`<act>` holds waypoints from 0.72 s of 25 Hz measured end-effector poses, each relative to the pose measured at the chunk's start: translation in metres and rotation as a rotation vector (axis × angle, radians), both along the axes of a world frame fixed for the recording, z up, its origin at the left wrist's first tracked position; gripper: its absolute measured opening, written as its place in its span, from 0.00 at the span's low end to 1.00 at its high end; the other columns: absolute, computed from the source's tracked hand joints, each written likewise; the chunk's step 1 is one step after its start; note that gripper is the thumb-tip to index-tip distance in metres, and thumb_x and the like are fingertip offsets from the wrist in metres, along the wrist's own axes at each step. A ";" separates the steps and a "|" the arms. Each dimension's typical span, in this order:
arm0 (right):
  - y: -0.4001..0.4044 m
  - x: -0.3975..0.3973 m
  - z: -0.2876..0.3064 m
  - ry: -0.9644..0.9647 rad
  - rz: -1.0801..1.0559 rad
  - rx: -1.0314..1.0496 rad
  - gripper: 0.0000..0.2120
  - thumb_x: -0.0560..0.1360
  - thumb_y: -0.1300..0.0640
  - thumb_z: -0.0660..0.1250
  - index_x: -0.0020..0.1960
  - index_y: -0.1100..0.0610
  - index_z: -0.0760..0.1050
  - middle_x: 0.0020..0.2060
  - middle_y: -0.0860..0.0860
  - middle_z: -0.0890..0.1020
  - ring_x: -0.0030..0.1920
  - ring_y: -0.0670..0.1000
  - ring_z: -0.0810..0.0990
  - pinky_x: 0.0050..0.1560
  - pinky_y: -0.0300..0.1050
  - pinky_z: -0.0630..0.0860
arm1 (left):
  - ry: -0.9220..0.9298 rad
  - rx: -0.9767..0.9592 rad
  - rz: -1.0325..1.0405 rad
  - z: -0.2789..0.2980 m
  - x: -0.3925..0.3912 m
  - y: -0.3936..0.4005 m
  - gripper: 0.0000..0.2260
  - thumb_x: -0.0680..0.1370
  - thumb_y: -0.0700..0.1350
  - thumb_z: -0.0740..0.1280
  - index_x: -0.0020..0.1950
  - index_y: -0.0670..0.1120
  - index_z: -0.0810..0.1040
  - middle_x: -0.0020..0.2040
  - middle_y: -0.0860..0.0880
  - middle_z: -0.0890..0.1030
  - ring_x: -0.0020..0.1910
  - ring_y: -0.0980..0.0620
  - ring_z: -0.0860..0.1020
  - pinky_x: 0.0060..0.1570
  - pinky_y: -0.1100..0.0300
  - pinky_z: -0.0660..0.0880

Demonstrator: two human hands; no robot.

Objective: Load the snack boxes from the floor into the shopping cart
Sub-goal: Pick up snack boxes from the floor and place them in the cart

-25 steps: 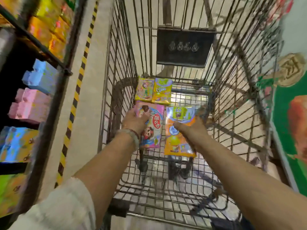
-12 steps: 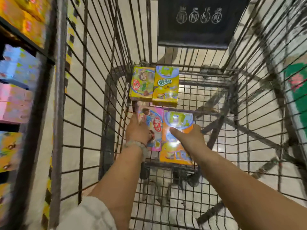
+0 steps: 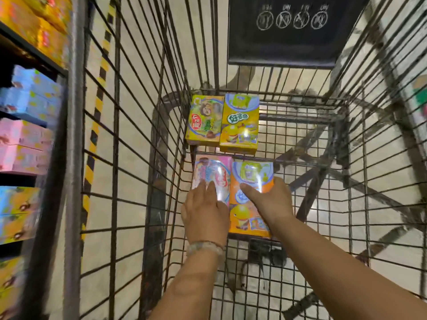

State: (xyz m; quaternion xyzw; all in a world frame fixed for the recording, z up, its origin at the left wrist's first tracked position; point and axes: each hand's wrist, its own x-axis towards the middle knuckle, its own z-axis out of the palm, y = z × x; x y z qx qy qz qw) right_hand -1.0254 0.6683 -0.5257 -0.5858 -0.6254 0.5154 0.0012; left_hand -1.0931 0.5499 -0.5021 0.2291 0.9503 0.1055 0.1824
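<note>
Pink box [image 3: 213, 175] and orange box [image 3: 250, 195] flat on shopping cart [image 3: 300, 144] floor, side by side. Left hand [image 3: 204, 214], right hand [image 3: 269, 202] spread flat on top, pressing. Likely light stiff card, glossy, slippery: grip long edges, not faces.

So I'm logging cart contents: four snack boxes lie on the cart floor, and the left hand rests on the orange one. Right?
Not quite. In the head view the left hand rests on the pink box; the right hand is on the orange box. Four boxes on the cart floor is correct.
</note>
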 end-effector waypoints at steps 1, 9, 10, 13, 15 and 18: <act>0.000 -0.002 0.000 0.004 -0.005 0.014 0.34 0.61 0.40 0.77 0.59 0.57 0.74 0.57 0.55 0.78 0.60 0.56 0.75 0.59 0.54 0.74 | -0.010 -0.045 -0.013 -0.002 0.002 -0.003 0.22 0.67 0.47 0.60 0.58 0.43 0.80 0.58 0.43 0.80 0.55 0.41 0.79 0.52 0.43 0.75; -0.009 -0.019 -0.004 0.044 0.037 0.113 0.38 0.64 0.44 0.76 0.68 0.57 0.66 0.61 0.56 0.72 0.63 0.56 0.70 0.63 0.52 0.71 | -0.079 -0.164 0.020 0.001 0.000 -0.013 0.21 0.66 0.43 0.70 0.59 0.41 0.79 0.60 0.38 0.78 0.51 0.37 0.78 0.46 0.45 0.78; -0.009 -0.019 -0.006 0.040 0.037 0.117 0.38 0.65 0.45 0.76 0.69 0.57 0.66 0.61 0.57 0.72 0.64 0.56 0.69 0.64 0.53 0.70 | -0.080 -0.178 0.003 -0.001 -0.002 -0.012 0.20 0.69 0.47 0.64 0.59 0.41 0.79 0.59 0.38 0.79 0.51 0.38 0.79 0.45 0.45 0.78; -0.008 -0.023 -0.009 0.057 0.056 0.154 0.36 0.66 0.45 0.75 0.68 0.57 0.67 0.61 0.56 0.73 0.64 0.55 0.70 0.64 0.53 0.70 | -0.152 -0.219 -0.004 -0.001 -0.007 -0.008 0.25 0.72 0.51 0.54 0.60 0.39 0.78 0.59 0.38 0.79 0.51 0.38 0.79 0.46 0.43 0.77; -0.009 -0.027 -0.009 0.066 0.060 0.158 0.34 0.68 0.47 0.74 0.68 0.58 0.66 0.62 0.56 0.73 0.65 0.54 0.69 0.64 0.50 0.69 | -0.116 -0.199 0.006 -0.004 -0.008 -0.007 0.25 0.72 0.51 0.54 0.61 0.40 0.77 0.60 0.39 0.79 0.52 0.37 0.79 0.47 0.42 0.76; -0.010 -0.034 -0.010 0.072 0.053 0.188 0.31 0.69 0.47 0.74 0.67 0.58 0.68 0.61 0.55 0.74 0.64 0.54 0.69 0.64 0.50 0.69 | -0.043 -0.080 -0.007 -0.011 -0.009 -0.007 0.23 0.72 0.48 0.54 0.62 0.42 0.76 0.61 0.40 0.78 0.55 0.36 0.77 0.52 0.42 0.74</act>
